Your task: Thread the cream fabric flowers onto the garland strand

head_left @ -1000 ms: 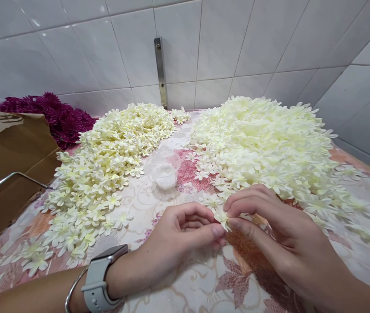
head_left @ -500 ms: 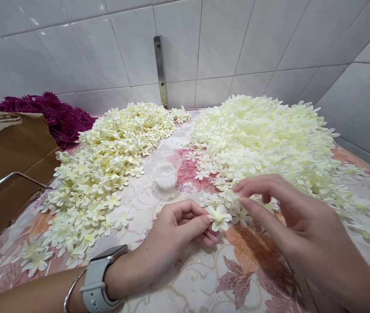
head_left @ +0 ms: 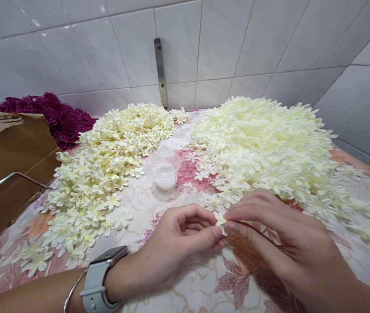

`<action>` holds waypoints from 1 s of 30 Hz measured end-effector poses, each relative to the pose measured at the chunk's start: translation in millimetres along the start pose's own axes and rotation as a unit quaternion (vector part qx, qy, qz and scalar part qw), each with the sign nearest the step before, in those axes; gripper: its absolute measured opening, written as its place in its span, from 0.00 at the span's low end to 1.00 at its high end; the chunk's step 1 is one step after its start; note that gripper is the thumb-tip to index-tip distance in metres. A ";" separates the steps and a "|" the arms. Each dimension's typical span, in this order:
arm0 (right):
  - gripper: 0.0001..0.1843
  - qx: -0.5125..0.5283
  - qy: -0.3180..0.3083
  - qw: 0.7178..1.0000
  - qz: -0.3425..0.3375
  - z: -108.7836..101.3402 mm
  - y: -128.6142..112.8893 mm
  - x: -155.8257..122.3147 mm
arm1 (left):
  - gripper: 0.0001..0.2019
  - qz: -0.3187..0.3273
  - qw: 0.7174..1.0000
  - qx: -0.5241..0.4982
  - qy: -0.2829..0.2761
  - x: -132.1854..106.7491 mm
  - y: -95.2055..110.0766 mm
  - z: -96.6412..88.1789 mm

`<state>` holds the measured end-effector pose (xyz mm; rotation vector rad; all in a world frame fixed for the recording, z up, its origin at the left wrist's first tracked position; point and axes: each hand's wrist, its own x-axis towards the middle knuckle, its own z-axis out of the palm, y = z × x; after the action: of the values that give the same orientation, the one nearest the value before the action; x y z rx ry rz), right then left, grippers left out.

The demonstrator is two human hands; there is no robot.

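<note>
My left hand (head_left: 188, 230), with a grey-strapped watch and a bangle on its wrist, pinches a small white artificial flower (head_left: 220, 221) between thumb and forefinger. From the other side my right hand (head_left: 279, 239) meets it, its thumb and fingertips closed on the flower's petals. The fingers cover much of the flower, so I cannot tell whether one or two layers are there. Right behind the hands lies a big heap of pale white flowers (head_left: 263, 143). To the left spreads a second heap of cream flowers with yellow centres (head_left: 106, 161).
Between the heaps stands a small clear plastic cup (head_left: 165, 176) on the floral tablecloth (head_left: 132, 278). A cardboard box (head_left: 15, 161) with a metal wire (head_left: 18, 174) is at the left, purple flowers (head_left: 51, 115) behind it. A tiled wall (head_left: 178, 39) closes off the back.
My right hand has moved left and down from the edge of the white heap to the flower in my left hand. The fingertips of both hands now meet there.
</note>
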<state>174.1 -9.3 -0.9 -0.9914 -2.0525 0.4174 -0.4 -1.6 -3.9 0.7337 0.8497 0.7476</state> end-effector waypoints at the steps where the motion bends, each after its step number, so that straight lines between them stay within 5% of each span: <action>1: 0.08 0.011 -0.002 1.000 0.023 -1.0 0.3 -0.2 | 0.07 0.004 1.000 0.004 -0.002 0.0 -0.5 -0.5; 5: 0.08 0.033 -0.005 0.997 0.075 -2.0 0.3 0.6 | 0.06 0.006 1.000 0.010 -0.006 -0.1 0.9 -0.1; 10: 0.11 0.065 -0.016 0.997 0.022 -0.6 1.9 1.3 | 0.06 -0.011 0.999 -0.031 -0.003 0.4 5.9 3.0; 16: 0.05 -0.079 0.060 0.995 -0.018 2.4 4.2 -1.4 | 0.03 0.019 1.000 -0.010 0.009 0.5 4.0 1.8; 20: 0.06 -0.091 0.015 0.995 -0.045 3.2 1.9 -1.3 | 0.03 0.057 0.995 0.080 0.026 -0.6 4.3 0.9; 24: 0.08 -0.040 -0.011 0.999 -0.015 2.2 1.5 -0.9 | 0.02 0.081 0.985 0.149 0.030 -0.5 5.5 0.1; 30: 0.09 0.046 -0.036 0.994 0.098 -0.4 3.2 0.6 | 0.03 0.046 0.994 0.096 0.039 0.8 5.6 1.6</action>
<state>175.8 -6.8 -2.2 -1.1404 -1.9873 0.6520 -0.2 1.5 1.1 0.9243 0.9731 0.7883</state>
